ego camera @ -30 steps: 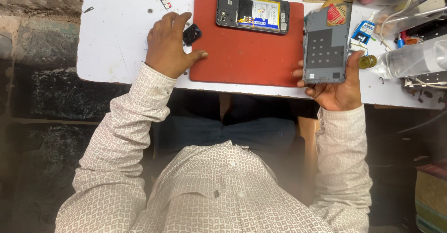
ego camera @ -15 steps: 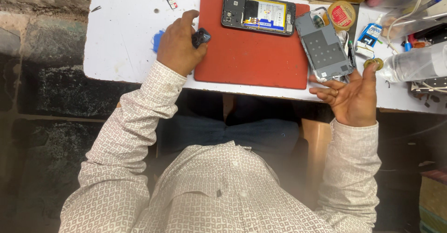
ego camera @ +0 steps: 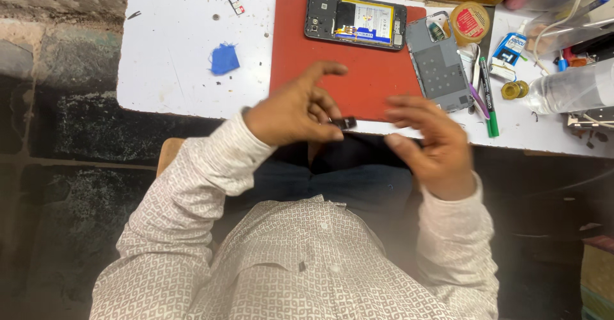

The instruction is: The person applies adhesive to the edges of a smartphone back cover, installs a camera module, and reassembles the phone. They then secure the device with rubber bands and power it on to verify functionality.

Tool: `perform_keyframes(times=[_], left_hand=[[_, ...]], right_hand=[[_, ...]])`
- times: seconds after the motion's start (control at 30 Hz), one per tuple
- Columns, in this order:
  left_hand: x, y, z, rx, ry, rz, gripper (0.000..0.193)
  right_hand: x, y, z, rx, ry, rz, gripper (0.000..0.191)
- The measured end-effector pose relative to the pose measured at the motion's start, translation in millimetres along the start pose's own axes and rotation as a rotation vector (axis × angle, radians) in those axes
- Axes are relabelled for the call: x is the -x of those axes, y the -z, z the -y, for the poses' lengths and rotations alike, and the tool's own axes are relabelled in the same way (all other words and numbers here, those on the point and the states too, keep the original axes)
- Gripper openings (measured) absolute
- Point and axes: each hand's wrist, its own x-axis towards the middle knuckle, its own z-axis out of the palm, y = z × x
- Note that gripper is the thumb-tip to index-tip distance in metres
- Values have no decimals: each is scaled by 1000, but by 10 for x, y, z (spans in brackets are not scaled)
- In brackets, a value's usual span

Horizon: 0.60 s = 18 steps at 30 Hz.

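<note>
My left hand (ego camera: 291, 110) hovers over the near edge of the red mat (ego camera: 358, 77) and pinches a small black part (ego camera: 345, 123) between thumb and fingers. My right hand (ego camera: 428, 144) is beside it, fingers spread and curled, holding nothing, its fingertips close to the black part. An opened phone (ego camera: 355, 21) with its battery showing lies at the mat's far edge. The grey back cover (ego camera: 441, 64) rests on the mat's right edge, inner side up.
The white table (ego camera: 173, 70) carries a blue scrap (ego camera: 225, 59), a small card tray (ego camera: 234, 1), a round yellow tin (ego camera: 469, 23), a green pen (ego camera: 487, 96), tweezers, a clear bottle (ego camera: 569, 90) and cables at the right. A stone wall lies left.
My right hand let go of the grey back cover, which now lies on the mat's edge. My left hand lifted the black part off the mat and both hands came together near the table's edge.
</note>
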Motion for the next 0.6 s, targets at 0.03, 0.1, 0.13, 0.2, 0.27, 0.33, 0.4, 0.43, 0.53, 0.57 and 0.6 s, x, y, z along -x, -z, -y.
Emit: perform_keyframes(times=[0.03, 0.1, 0.13, 0.2, 0.27, 0.33, 0.4, 0.43, 0.53, 0.57, 0.6], left_hand=[[25, -55, -28, -66, 7, -4, 94], [62, -121, -90, -198, 21, -15, 93], [67, -135, -122, -267, 24, -24, 93], [66, -172, -168, -401, 32, -34, 92], [55, -217, -191, -471, 20, -25, 93], [37, -256, -183, -513, -1, -13, 93], [16, -282, -146, -527, -33, -1, 92], [5, -281, -120, -542, -25, 7, 93], [-45, -180, -16, -564, -53, 14, 99], [-81, -48, 16, -554, -98, 9, 103], [-134, 114, 48, -544, -143, 5, 107]], right_hand=[[-46, -83, 15, -72, -30, 70, 29], [-81, -215, 46, -202, -163, 132, 26], [-87, -254, 55, -267, -232, 163, 25], [-80, -299, 52, -283, -266, 158, 21], [-68, -315, 21, -290, -288, 158, 18], [-50, -315, -27, -291, -297, 169, 16], [-32, -304, -89, -242, -264, 190, 16], [-23, -294, -125, -217, -247, 201, 16], [3, -268, -247, -204, -276, 160, 19], [-11, -273, -303, -340, -277, 100, 21], [-40, -284, -365, -475, -278, 37, 24]])
